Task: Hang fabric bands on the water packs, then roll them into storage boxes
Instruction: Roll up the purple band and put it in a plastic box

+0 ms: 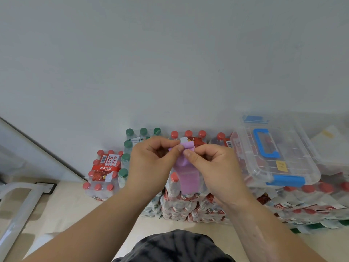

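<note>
**Fabric band (186, 179) pinched by both hands above the water packs (188, 202)**

Nearest to me was the person's dark patterned clothing (177, 246), with both bare forearms reaching forward over the pale floor (62, 208). The left hand (151, 163) and the right hand (213, 167) met at the top of the purple band, each clamping its folded upper end between thumb and fingertips; I judged the end was being turned over to start a roll, or to set it for hanging. The rest of the band hung straight down between the wrists, in front of the red-capped packs stacked there, so its weight kept it flat and untwisted.

Left of the hands stood a red-labelled pack (103, 173) on the floor and a green-capped pack (128, 148) beyond it. To the right, a clear storage box (294, 168) with blue latches rested on more packs, lid on, within easy reach for the finished roll. Farthest was the plain grey wall (170, 53), against which the packs were stacked.
</note>
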